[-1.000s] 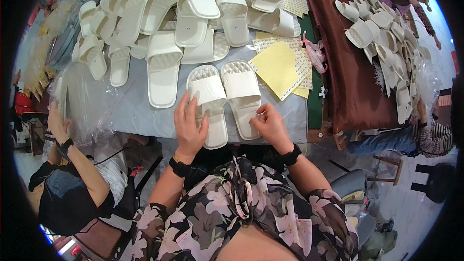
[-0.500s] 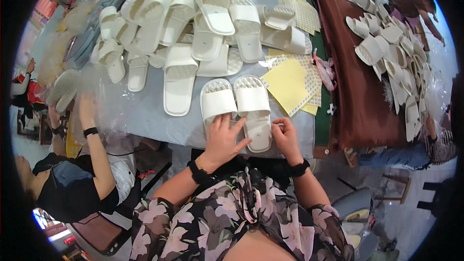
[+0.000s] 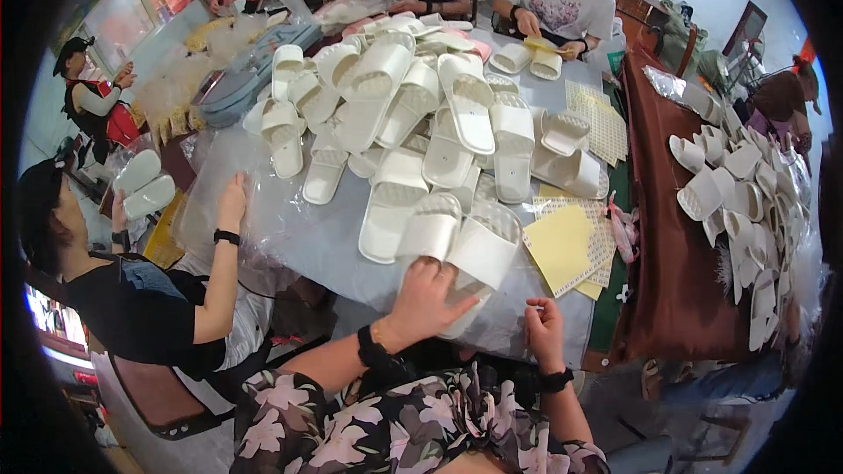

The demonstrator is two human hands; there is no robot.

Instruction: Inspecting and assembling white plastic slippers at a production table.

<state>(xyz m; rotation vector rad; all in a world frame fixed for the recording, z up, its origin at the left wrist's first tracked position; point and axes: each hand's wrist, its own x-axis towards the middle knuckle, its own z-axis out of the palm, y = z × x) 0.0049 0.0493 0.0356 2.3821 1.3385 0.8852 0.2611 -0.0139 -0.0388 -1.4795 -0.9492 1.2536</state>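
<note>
A pair of white slide slippers [image 3: 483, 250] is held together at the table's near edge, tilted up with the toes pointing away from me. My left hand [image 3: 424, 301] grips them with its fingers tucked under the straps. To the right of the pair, apart from it, my right hand [image 3: 545, 333] has its fingers curled in a pinch. Whether anything small sits between those fingertips is too fine to make out. Beyond the pair rises a heap of white slippers [image 3: 386, 79]. Yellow sticker sheets [image 3: 559, 250] lie to the right of the pair.
At left a co-worker [image 3: 132, 272] holds slippers in one hand, with clear plastic [image 3: 206, 219] by the other. Another person [image 3: 553, 0] handles a yellow sheet across the grey table [image 3: 342, 285]. More slippers [image 3: 742, 167] cover a brown-draped table [image 3: 659, 298] at right.
My left hand has lifted and tilted the slipper pair, which lay flat on the table before. The view has swung up, showing more people at the far side. My right hand stays pinched.
</note>
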